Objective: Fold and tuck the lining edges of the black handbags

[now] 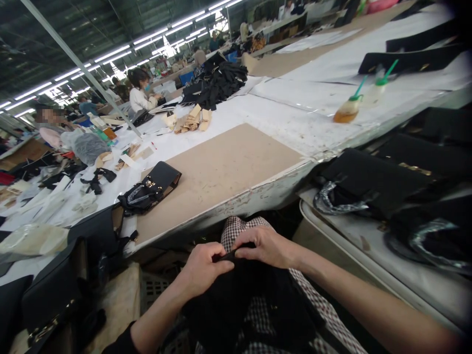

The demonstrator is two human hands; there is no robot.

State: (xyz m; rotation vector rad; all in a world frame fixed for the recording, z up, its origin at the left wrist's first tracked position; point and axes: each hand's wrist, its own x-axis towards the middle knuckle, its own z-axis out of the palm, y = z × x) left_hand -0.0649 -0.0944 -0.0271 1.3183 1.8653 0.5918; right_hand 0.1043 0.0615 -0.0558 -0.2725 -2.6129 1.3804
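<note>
A black item (236, 295), soft and dark, lies over the checked cloth on my lap. My left hand (204, 268) pinches its upper edge between thumb and fingers. Close beside it, on the right, my right hand (263, 246) pinches the same edge. The item's lower part is too dark to make out, apart from a small gold-coloured spot. On the table beyond my hands, a black handbag (162, 177) with gold-coloured fittings rests on a brown board (232, 157).
Black bags (376, 177) lie on a stand at the right, more bags (92, 231) at the left. Two bottles (347, 109) with green nozzles, beige pieces (193, 119) and a black pile (221, 78) sit on the white table (280, 105). People work farther back.
</note>
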